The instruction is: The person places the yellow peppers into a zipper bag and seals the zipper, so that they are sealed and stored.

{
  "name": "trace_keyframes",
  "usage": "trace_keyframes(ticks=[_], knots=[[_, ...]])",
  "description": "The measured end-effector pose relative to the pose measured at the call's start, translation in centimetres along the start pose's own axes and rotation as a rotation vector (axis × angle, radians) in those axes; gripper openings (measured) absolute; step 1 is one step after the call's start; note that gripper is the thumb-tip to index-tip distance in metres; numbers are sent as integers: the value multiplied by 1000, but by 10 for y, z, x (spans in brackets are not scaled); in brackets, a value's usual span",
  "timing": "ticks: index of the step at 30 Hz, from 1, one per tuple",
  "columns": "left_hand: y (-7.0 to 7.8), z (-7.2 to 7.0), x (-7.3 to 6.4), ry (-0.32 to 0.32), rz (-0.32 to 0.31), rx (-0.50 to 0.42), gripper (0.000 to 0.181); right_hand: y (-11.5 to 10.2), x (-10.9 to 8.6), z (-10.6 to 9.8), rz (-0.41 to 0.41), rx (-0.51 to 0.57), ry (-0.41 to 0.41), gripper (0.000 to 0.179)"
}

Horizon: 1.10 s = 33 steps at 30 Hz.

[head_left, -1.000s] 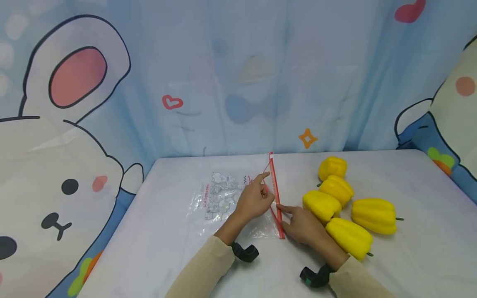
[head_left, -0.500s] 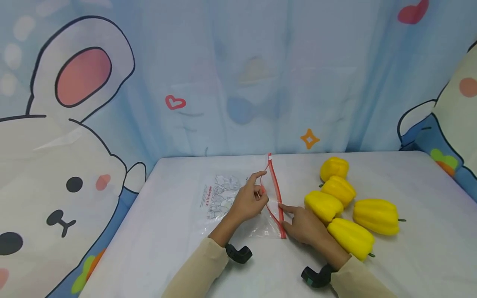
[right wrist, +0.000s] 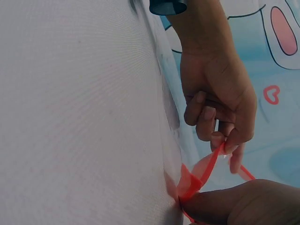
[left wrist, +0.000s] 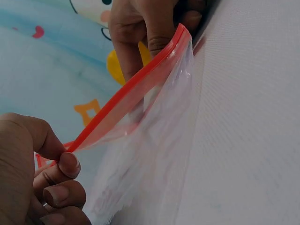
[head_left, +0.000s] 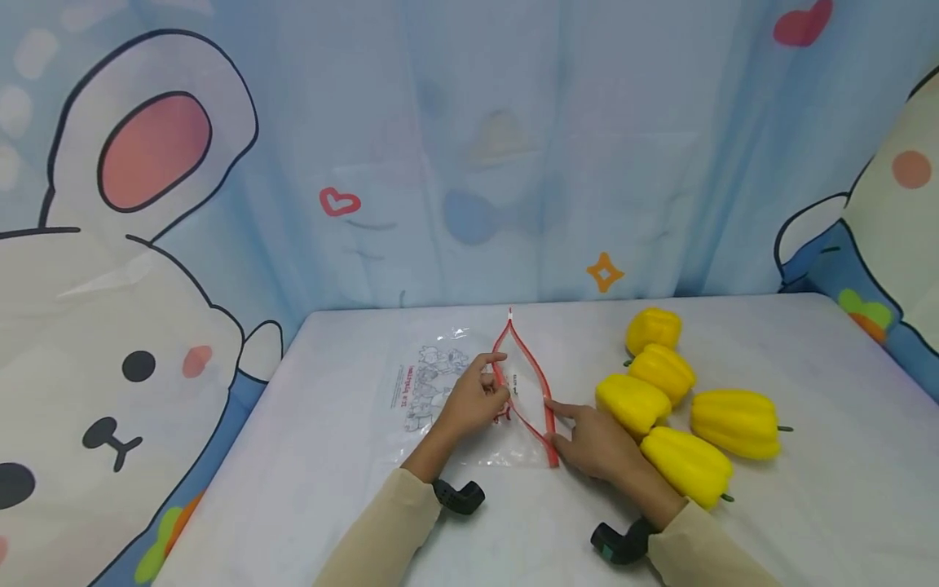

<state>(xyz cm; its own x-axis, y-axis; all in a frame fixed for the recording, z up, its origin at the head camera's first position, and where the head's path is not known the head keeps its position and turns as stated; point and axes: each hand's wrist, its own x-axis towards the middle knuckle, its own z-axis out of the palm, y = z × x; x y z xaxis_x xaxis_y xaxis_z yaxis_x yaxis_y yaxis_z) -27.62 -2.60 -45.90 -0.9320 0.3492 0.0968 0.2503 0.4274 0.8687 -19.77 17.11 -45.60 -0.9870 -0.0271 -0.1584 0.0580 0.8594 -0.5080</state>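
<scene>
A clear zip bag [head_left: 433, 391] with a red zip edge and printed drawings lies flat on the table, its mouth spread wide toward the right. My left hand [head_left: 471, 399] pinches the upper red lip between thumb and finger, as the left wrist view shows at the bag's red edge [left wrist: 112, 103]. On the other lip, my right hand [head_left: 597, 440] rests low at the table, fingertips at the red strip. From the right wrist view, the right thumb [right wrist: 234, 204] presses on the red edge. The bag's inside shows between the two lips.
Several yellow bell peppers [head_left: 736, 425] lie in a group right of the right hand, the nearest pepper [head_left: 688, 467] close by its wrist. A white cloth covers the table [head_left: 293, 489]. Behind it hangs a blue cartoon curtain [head_left: 484, 163].
My left hand has drawn the upper lip leftward, and the bag's mouth has widened from a narrow gap to a broad opening. The right hand has stayed almost in place.
</scene>
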Motion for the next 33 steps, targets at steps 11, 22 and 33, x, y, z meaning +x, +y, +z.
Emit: trace_keyframes(ticks=[11,22,33], knots=[[-2,3,3,10,-129,47,57,-2,-1,-2,6,-23,4,63],[-5,5,1,2,-147,50,63,-8,-6,1,-10,-106,12,60],[-7,6,0,-2,-97,78,65,-15,-10,-5,-70,-138,128,49]])
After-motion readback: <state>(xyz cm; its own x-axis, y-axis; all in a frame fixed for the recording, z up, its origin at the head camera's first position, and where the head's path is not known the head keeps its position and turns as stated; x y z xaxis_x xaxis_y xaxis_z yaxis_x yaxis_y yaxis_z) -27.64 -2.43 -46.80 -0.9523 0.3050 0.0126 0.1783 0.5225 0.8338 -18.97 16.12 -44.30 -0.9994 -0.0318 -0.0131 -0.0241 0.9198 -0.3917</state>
